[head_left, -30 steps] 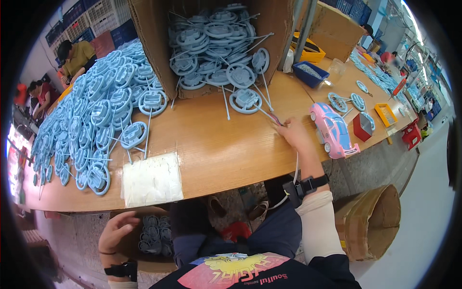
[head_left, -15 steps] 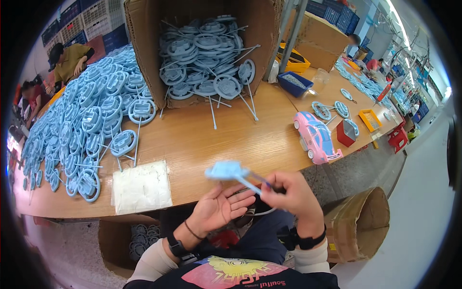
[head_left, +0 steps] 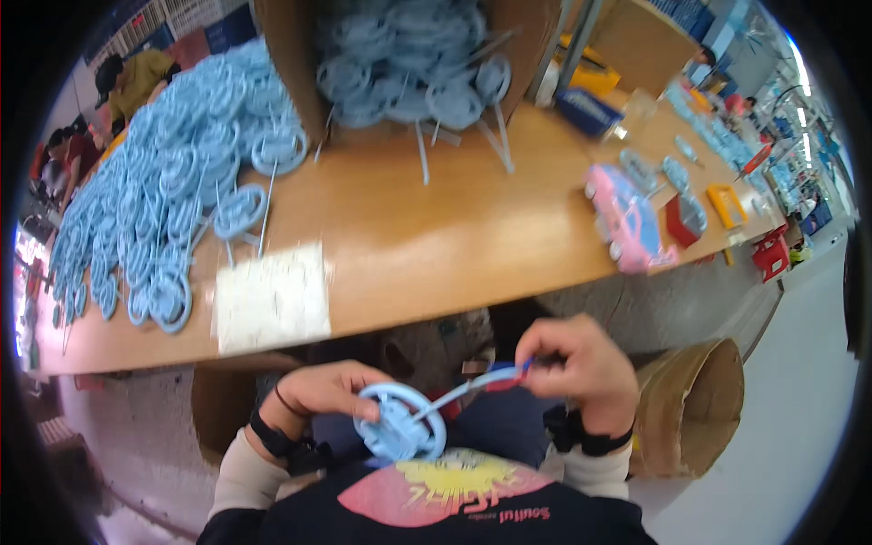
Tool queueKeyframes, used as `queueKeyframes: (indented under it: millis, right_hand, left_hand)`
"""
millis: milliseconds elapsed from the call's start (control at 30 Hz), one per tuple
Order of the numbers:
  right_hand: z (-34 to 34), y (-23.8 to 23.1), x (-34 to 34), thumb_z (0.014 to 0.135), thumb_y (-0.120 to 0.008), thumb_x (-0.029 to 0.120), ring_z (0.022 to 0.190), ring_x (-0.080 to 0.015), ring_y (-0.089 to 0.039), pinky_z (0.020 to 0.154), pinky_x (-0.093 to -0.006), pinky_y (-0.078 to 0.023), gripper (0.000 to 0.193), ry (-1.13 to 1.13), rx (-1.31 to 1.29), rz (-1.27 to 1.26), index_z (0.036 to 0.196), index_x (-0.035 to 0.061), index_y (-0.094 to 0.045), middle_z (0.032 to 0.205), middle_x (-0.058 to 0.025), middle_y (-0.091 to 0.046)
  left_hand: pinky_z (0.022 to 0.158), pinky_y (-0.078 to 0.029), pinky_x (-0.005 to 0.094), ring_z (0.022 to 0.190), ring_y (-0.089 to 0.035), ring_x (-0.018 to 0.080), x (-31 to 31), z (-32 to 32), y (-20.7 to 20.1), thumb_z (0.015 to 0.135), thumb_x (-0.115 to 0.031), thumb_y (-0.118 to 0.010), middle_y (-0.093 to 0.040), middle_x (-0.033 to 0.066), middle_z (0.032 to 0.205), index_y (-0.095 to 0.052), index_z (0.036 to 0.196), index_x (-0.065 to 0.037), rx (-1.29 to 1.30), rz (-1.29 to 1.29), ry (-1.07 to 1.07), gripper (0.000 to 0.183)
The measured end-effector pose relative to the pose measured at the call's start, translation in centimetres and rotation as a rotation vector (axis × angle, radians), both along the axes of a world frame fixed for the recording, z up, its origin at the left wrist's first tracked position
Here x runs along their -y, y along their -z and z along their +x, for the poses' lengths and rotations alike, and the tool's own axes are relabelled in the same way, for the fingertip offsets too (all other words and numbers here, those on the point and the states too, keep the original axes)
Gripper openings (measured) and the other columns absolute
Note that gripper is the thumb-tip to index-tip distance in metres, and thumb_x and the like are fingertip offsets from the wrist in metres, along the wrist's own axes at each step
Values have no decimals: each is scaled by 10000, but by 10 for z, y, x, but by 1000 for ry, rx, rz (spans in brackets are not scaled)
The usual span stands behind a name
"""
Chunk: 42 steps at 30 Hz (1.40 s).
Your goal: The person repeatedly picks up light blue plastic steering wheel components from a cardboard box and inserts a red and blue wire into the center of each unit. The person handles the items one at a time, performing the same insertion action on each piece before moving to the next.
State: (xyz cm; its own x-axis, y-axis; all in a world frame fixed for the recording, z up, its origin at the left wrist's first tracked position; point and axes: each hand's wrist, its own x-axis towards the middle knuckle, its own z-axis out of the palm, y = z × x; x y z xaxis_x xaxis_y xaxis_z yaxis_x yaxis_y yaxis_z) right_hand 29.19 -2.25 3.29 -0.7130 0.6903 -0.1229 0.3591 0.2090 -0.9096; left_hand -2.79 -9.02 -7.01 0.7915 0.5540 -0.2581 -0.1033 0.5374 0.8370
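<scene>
A light-blue plastic ring-shaped part [head_left: 392, 440], much like a small toy steering wheel, is held low in front of my body. My left hand [head_left: 325, 389] is closed on its left rim, thumb on top. A pale-blue stem [head_left: 468, 388] slants from the part up to my right hand [head_left: 581, 368], whose fingers are pinched at the stem's far end. Something small, dark blue and red, shows at those fingertips; its kind I cannot make out. Both hands are in front of the table's near edge.
A heap of similar blue parts [head_left: 195, 173] covers the table's left. More fill a cardboard box [head_left: 289, 82] at the back. A white sheet [head_left: 272, 300], a pink toy car [head_left: 631, 222] and a red container [head_left: 683, 222] lie on the table. A cardboard bin [head_left: 656, 413] stands at right.
The blue part has come down from above the table edge toward my body. My left hand, open and palm up before, is now closed on its rim. The view has shifted.
</scene>
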Motion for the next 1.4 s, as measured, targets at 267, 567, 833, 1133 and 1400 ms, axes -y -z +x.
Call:
queueKeyframes:
  millis: [267, 567, 833, 1133, 1400]
  right_hand:
    - [-21, 24, 16, 848, -612, 98, 610, -22, -431, 538, -181, -356, 113, 475, -449, 123, 902, 0, -596, 667, 34, -514]
    - [-67, 35, 37, 821, -623, 246, 621, -266, -580, 536, -326, -437, 178, 135, 53, 590, 822, 68, -619, 718, -82, -602]
    - [-68, 31, 54, 825, -617, 231, 640, -274, -588, 551, -332, -440, 170, 144, 51, 691, 847, 63, -629, 719, -97, -605]
    - [-58, 26, 58, 818, -617, 282, 666, -293, -598, 571, -339, -453, 204, 116, 81, 601, 847, 82, -645, 722, -102, -619]
    - [-62, 36, 59, 825, -605, 305, 659, -291, -599, 576, -348, -458, 211, 6, 3, 622, 868, 101, -639, 716, -93, -621]
  left_hand:
    - [879, -461, 324, 1007, -581, 180, 29, -23, -27, 919, -240, -507, -595, 107, 1095, -490, 1198, 32, 29, 102, -806, 390]
    - [775, -482, 239, 903, -572, 94, 21, 7, -46, 937, -210, -502, -600, 45, 1023, -505, 1217, 5, -46, 231, -840, 353]
    - [749, -509, 252, 880, -598, 117, 30, 18, -33, 939, -186, -497, -613, 59, 1028, -512, 1212, 2, 69, 211, -881, 332]
    - [669, -466, 206, 788, -573, 83, 56, 23, -27, 891, -132, -576, -614, 34, 913, -565, 1125, 25, 39, 285, -914, 283]
    - [749, -495, 266, 830, -590, 124, 70, 21, -25, 906, -94, -531, -619, 64, 940, -553, 1122, 42, 131, 254, -973, 256]
